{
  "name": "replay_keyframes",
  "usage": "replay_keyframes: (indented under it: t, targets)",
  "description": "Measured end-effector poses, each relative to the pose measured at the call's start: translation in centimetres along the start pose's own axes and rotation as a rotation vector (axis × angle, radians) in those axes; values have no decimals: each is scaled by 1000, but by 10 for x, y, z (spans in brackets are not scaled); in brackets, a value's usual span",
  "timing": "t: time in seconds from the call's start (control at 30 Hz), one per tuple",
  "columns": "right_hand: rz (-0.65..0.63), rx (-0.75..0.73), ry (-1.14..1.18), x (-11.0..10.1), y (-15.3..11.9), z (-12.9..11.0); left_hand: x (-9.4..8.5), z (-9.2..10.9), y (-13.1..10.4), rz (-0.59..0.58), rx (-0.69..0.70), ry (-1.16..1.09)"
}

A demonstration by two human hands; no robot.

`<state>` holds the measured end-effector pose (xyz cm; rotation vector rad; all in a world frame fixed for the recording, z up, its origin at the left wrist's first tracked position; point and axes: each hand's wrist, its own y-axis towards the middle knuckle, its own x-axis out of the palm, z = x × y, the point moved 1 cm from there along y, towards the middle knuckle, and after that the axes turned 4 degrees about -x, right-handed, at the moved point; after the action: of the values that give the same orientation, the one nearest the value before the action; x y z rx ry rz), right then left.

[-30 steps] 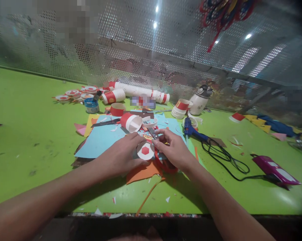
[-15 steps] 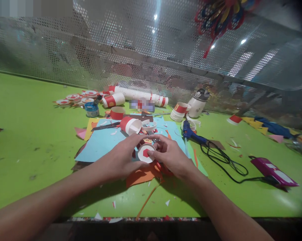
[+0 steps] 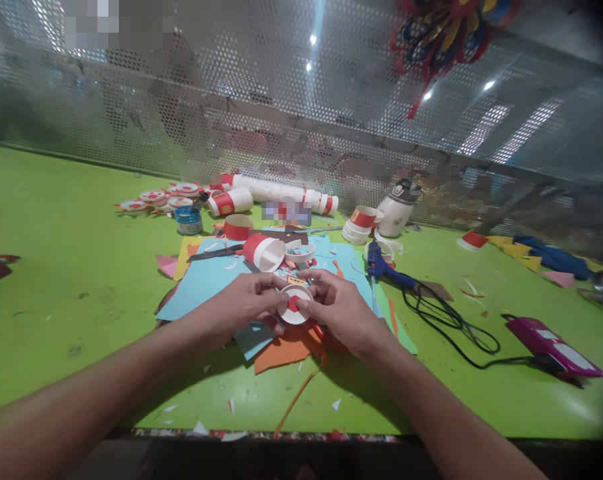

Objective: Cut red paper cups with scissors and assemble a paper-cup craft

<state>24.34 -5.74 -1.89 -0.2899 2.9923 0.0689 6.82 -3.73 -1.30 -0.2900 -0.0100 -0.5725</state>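
Observation:
Between my two hands is a paper cup bottom [image 3: 296, 316], a shallow white disc with a rim and a red paper shape [image 3: 293, 304] at its middle. My left hand [image 3: 249, 300] grips its left side, thumb on the red shape. My right hand [image 3: 339, 308] closes on the right side, its thumb also on the disc's face. Just beyond the fingers lies a cut red-and-white paper cup [image 3: 261, 252] on its side, beside a white paper ring [image 3: 300, 251]. Orange paper [image 3: 286, 347] and blue paper [image 3: 191, 293] lie beneath the hands.
A blue glue gun [image 3: 381, 263] with a black cord to a purple power bank [image 3: 551, 347] lies right. Behind stand a blue-labelled jar [image 3: 188, 220], stacked cups [image 3: 359, 225], a white bottle [image 3: 397, 208] and a long cup tube [image 3: 276, 191]. Paper scraps litter the green table [image 3: 71, 267].
My left thumb has moved up from below the disc onto the red shape, and the left fingers have drawn closer in. The right hand keeps its hold. The view has shifted slightly.

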Motion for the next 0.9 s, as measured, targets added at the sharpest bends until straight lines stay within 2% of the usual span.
replay_keyframes:
  t: [0.27,0.53,0.9]
  targets:
    - [-35,-20,-19,4,-1,4,-2,-2,4,56,-14,15]
    - [-5,-55,-8,5,-1,3,-4,-10,7,22,18,-44]
    - [-16,-39,29,7,-1,-1,-3,-7,7,54,30,-38]
